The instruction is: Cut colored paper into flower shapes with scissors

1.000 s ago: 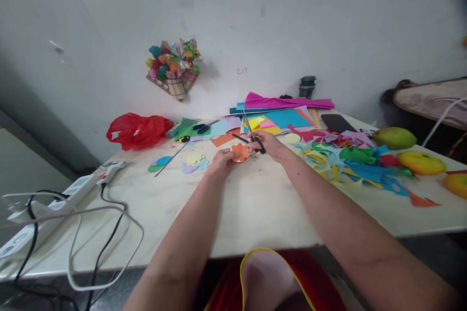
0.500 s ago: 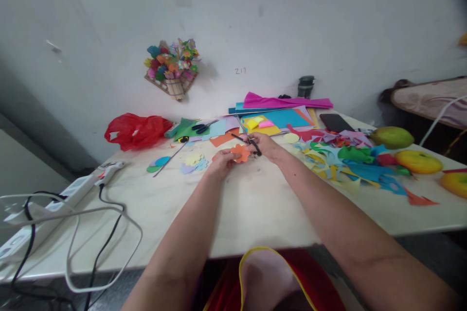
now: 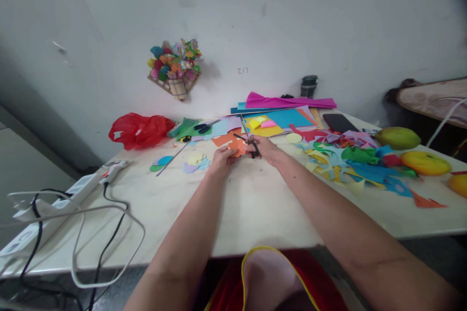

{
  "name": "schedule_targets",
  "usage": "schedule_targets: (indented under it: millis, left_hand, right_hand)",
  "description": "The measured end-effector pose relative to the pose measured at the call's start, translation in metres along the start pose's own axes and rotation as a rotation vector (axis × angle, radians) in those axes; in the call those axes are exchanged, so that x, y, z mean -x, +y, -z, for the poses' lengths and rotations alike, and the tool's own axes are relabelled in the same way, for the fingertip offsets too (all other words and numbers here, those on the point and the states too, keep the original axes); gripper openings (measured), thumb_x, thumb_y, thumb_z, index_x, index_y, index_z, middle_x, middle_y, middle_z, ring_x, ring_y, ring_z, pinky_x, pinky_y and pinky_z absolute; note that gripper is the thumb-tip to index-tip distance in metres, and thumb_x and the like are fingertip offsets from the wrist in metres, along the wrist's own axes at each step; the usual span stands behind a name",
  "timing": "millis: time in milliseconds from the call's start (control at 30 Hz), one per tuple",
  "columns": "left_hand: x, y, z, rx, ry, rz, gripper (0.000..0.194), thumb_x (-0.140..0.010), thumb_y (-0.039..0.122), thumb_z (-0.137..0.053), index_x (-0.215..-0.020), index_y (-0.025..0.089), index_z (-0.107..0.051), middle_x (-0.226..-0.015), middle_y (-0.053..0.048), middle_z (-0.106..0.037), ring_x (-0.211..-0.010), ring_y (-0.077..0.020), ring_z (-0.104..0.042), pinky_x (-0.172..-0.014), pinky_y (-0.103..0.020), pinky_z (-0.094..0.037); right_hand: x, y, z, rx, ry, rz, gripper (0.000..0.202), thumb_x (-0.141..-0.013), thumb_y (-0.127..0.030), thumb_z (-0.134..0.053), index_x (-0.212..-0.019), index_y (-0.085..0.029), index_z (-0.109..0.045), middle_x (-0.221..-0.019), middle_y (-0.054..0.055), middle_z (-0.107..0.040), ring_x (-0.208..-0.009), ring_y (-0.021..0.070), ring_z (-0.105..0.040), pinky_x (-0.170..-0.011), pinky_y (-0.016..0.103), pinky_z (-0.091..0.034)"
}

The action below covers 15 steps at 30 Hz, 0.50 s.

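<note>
Above the middle of the white table (image 3: pixel 262 218), my left hand (image 3: pixel 222 160) pinches a scallop-edged orange paper piece (image 3: pixel 238 146). My right hand (image 3: pixel 263 149) is wrapped round the dark handles of a pair of scissors (image 3: pixel 245 129), whose blades point up and away; its fingertips are close to the orange paper. Behind the held piece lies more orange paper (image 3: pixel 220 141). Pale scalloped paper shapes (image 3: pixel 197 161) and blue and green discs (image 3: pixel 165 160) rest left of my left hand.
A power strip with tangled cables (image 3: pixel 54 221) runs along the left. A red plastic bag (image 3: pixel 140 130) and dark scissors (image 3: pixel 204 127) sit behind. Coloured paper sheets (image 3: pixel 292 117) lie at the back; paper scraps (image 3: pixel 365 165), a phone (image 3: pixel 337 123) and mangoes (image 3: pixel 425 162) are right.
The held orange paper has turned and tilted slightly between my hands. The scissors have shifted a little at its right side. The whole view has moved slightly.
</note>
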State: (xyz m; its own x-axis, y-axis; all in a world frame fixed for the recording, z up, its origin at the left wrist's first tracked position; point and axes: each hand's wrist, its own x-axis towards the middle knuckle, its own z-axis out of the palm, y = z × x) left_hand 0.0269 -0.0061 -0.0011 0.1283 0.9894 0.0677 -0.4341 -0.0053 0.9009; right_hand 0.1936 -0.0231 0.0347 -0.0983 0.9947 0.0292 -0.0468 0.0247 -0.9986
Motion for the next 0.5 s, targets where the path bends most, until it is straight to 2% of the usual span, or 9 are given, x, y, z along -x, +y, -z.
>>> schedule_targets:
  millis: [100, 233, 333, 500]
  left_hand:
    - [-0.002, 0.0, 0.002, 0.051, 0.035, -0.041, 0.028, -0.047, 0.017, -0.084, -0.062, 0.014, -0.061, -0.067, -0.003, -0.065, -0.063, -0.0145, -0.063, -0.072, -0.033, -0.056]
    - [-0.005, 0.0, 0.005, 0.078, 0.096, -0.064, 0.028, -0.052, 0.015, -0.081, -0.064, 0.017, -0.056, -0.063, 0.001, -0.061, -0.064, -0.0138, -0.063, -0.076, -0.034, -0.057]
    - [-0.006, 0.0, 0.006, 0.094, 0.121, -0.063, 0.025, -0.057, 0.013, -0.077, -0.068, 0.017, -0.056, -0.066, 0.0, -0.063, -0.071, -0.0167, -0.067, -0.08, -0.035, -0.057]
    - [-0.005, 0.002, 0.004, 0.143, 0.185, -0.066, 0.02, -0.059, 0.009, -0.073, -0.07, 0.016, -0.058, -0.07, -0.003, -0.066, -0.077, -0.0197, -0.07, -0.083, -0.036, -0.057]
  right_hand:
    - [-0.002, 0.003, 0.008, 0.046, -0.105, 0.028, 0.019, -0.075, -0.024, -0.076, -0.079, -0.015, -0.06, -0.058, 0.0, -0.063, -0.044, 0.01, -0.058, -0.032, 0.017, -0.026]
    - [-0.002, 0.005, 0.018, 0.126, -0.253, 0.053, 0.03, -0.083, -0.041, -0.072, -0.075, -0.015, -0.06, -0.061, 0.002, -0.066, -0.045, 0.0096, -0.059, -0.032, 0.017, -0.029]
    - [-0.003, 0.007, 0.022, 0.193, -0.329, 0.028, 0.033, -0.084, -0.046, -0.071, -0.08, -0.016, -0.061, -0.063, 0.003, -0.068, -0.047, 0.0099, -0.06, -0.033, 0.016, -0.032]
    - [-0.006, 0.011, 0.023, 0.306, -0.422, 0.022, 0.038, -0.085, -0.052, -0.07, -0.076, -0.016, -0.059, -0.065, 0.004, -0.069, -0.048, 0.0099, -0.06, -0.034, 0.016, -0.035]
